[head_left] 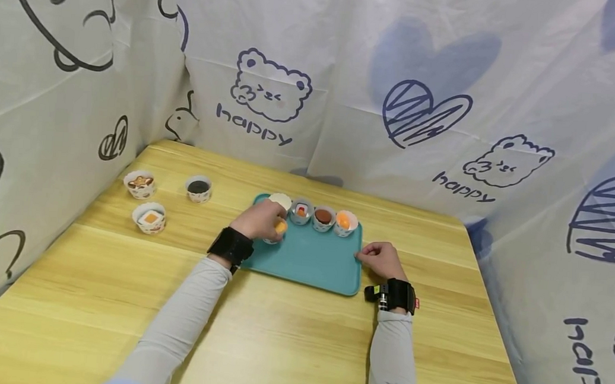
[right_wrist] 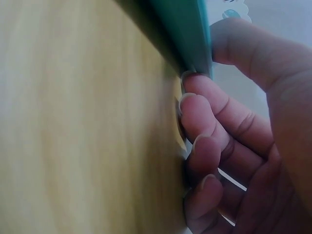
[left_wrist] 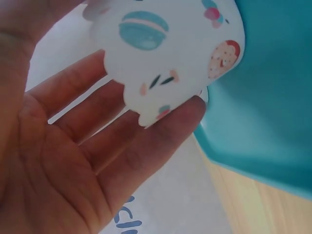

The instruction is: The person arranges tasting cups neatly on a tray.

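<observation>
My left hand (head_left: 259, 219) holds a printed paper baking cup (left_wrist: 183, 51) with fingers and thumb round its wall, at the left part of a teal tray (head_left: 313, 261). Something orange-yellow shows at the top of that cup in the head view. Pinched between thumb and fingertips of my right hand (head_left: 384, 260) is the tray's right rim (right_wrist: 187, 34). Along the tray's far side stands a row of cups: one with a pale top (head_left: 280, 200), one with a red and orange piece (head_left: 301, 212), one brown-filled (head_left: 324, 217) and one orange-filled (head_left: 345, 222).
To the left on the wooden table (head_left: 286, 345) stand three more cups: a cup with brown star-like pieces (head_left: 140, 184), a dark-filled cup (head_left: 198, 188) and a cup with a white and orange square (head_left: 150, 218). Printed cloth (head_left: 349, 58) hangs behind the table and along both sides.
</observation>
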The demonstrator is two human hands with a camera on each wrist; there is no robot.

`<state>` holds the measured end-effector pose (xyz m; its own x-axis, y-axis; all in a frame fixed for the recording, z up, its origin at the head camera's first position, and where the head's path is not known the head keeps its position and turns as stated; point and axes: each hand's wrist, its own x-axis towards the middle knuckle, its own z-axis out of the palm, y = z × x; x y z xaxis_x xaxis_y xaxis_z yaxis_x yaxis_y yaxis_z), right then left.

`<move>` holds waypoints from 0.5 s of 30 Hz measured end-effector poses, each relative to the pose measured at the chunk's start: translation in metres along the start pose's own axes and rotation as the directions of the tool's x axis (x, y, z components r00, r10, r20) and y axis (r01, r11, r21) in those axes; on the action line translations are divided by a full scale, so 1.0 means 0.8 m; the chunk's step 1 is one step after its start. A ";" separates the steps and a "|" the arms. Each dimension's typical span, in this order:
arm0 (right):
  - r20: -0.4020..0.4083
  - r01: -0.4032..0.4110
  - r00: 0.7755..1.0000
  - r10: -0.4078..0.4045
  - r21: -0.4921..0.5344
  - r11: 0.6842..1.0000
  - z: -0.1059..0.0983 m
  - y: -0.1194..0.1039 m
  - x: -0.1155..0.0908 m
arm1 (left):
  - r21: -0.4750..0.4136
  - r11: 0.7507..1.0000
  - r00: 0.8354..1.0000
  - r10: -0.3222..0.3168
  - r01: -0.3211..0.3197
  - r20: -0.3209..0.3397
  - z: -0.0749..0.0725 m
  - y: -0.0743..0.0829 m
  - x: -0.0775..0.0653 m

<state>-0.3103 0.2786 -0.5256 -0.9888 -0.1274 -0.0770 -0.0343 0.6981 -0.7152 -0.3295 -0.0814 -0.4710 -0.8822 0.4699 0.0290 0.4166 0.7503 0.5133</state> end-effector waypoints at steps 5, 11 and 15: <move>0.008 0.008 1.000 -0.008 0.001 1.000 0.001 0.000 0.002 | 0.007 1.000 1.000 -0.002 0.002 -0.008 -0.003 -0.003 -0.003; 0.019 -0.003 1.000 0.003 0.009 1.000 0.002 0.006 0.004 | -0.004 0.999 0.999 -0.044 0.044 -0.012 -0.017 0.000 -0.012; 0.015 -0.005 1.000 0.005 0.015 1.000 0.002 0.011 0.007 | -0.019 0.997 0.997 -0.081 0.080 -0.015 -0.029 -0.002 -0.022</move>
<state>-0.3156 0.2827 -0.5337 -0.9867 -0.1344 -0.0910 -0.0268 0.6881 -0.7251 -0.3200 -0.1016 -0.4522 -0.9161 0.4009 0.0004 0.3401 0.7768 0.5301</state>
